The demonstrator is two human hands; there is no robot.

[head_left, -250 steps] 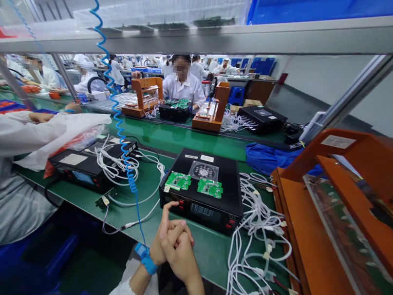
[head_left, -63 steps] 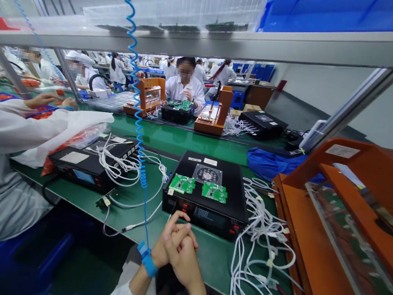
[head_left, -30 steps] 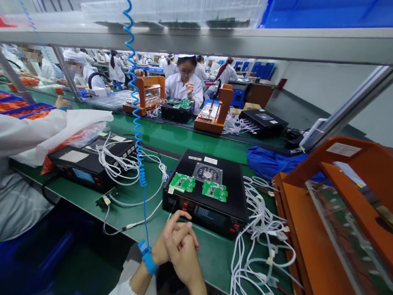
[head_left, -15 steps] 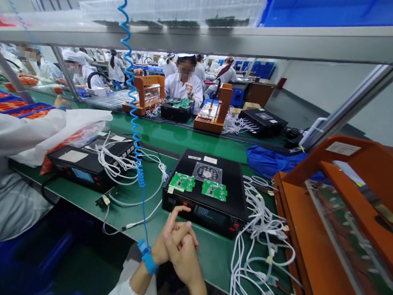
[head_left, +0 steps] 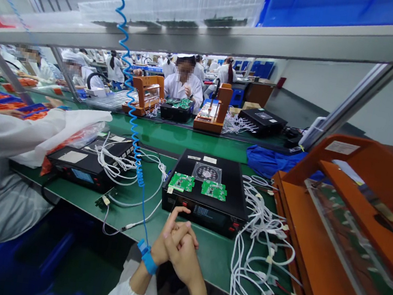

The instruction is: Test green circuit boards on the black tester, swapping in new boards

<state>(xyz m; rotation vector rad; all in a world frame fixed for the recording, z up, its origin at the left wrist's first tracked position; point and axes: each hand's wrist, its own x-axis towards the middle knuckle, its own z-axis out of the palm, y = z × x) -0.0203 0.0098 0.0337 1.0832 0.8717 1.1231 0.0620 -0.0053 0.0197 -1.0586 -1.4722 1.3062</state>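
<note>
My left hand (head_left: 163, 242), with a blue wrist strap (head_left: 146, 256) on its wrist, is interlaced with my right hand (head_left: 185, 259) in front of a black box (head_left: 231, 172). The fingers of both are closed into each other, except one left finger that sticks out toward the box's front. No object shows in either hand. On top of the box lie two green circuit boards (head_left: 214, 190), ahead of my fingers. A small lit display (head_left: 205, 213) sits on the box's front face.
White cables (head_left: 250, 254) lie tangled right of the box, beside an orange fixture (head_left: 303, 222). Another black box (head_left: 79, 164) with cables stands left, near a co-worker's sleeve (head_left: 6, 134). A coiled blue cord (head_left: 135, 128) hangs down to my wrist strap. A metal shelf (head_left: 212, 39) crosses overhead.
My clasped hands stay in place. At the left, the co-worker's hand has lowered toward the blue trays of orange parts.
</note>
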